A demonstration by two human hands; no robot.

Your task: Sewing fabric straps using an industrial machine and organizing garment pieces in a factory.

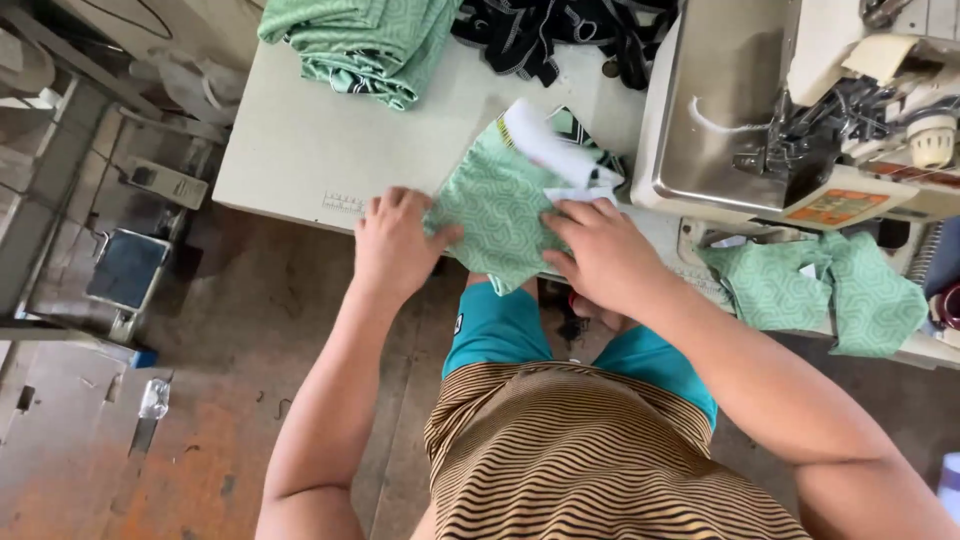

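While both hands (500, 250) pinch its edges, the green patterned fabric (497, 205) lies between them.

An orange-and-white rectangular label plate (835, 206) sat on the front of the sewing machine, up at two o'clock. A small white tag (578, 193) lay at the fabric's edge, just above centre at twelve, touching the right hand (600, 255). A tiny white mark (458, 324) showed on the teal shorts at six. No packages or screens showed.
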